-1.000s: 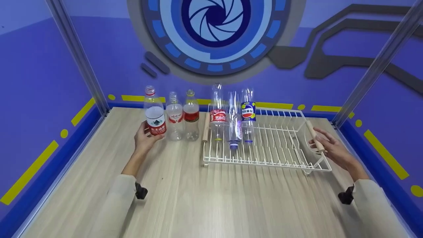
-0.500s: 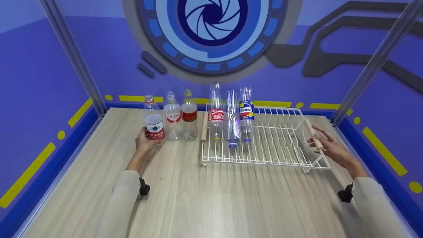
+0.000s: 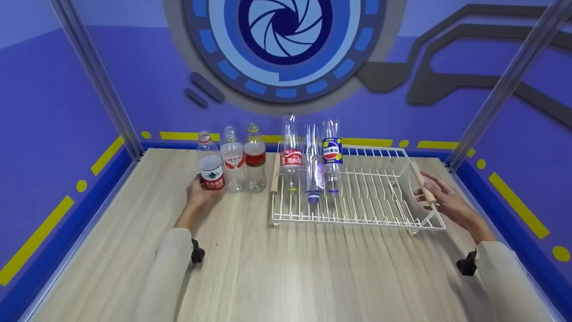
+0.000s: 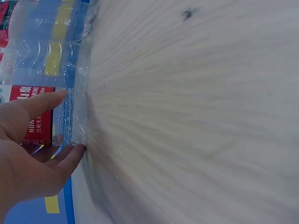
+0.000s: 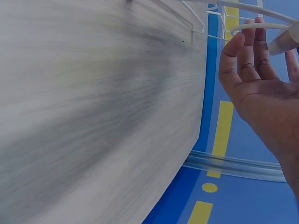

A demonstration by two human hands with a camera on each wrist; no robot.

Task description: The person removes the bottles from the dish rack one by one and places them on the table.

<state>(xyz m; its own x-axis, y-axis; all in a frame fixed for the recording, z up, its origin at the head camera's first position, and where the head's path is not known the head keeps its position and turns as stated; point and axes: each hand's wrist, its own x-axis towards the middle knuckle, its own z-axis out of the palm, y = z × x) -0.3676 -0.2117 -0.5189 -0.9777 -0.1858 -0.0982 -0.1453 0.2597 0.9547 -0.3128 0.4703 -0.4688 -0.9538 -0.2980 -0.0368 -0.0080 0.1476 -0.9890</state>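
On the left of the bench (image 3: 268, 268), holds the red-and-white-labelled bottle (image 3: 212, 172) with the left grip (image 3: 201, 193), bending thumb and fingers about it near the base. Has lowered that bottle over the last second and brought it closer to the pale-labelled bottle (image 3: 233, 161); now keeps it upright, base probably down on the bench, though hard to be sure of contact through clear plastic. Reads as all but set down and not yet let go. Just to the right of both, shows the dark-red-labelled bottle (image 3: 255, 159), so makes an upright row of three. Next along, has the bright-red-labelled bottle (image 3: 292, 157), violet-labelled bottle (image 3: 314, 167) and blue-labelled bottle (image 3: 332, 151), all upside down in the left part of the white wire rack (image 3: 357, 222), same as a second ago. At the far right, curls the right grip (image 3: 449, 203) round the right wooden handle (image 3: 422, 182), leaving the rack unmoved.
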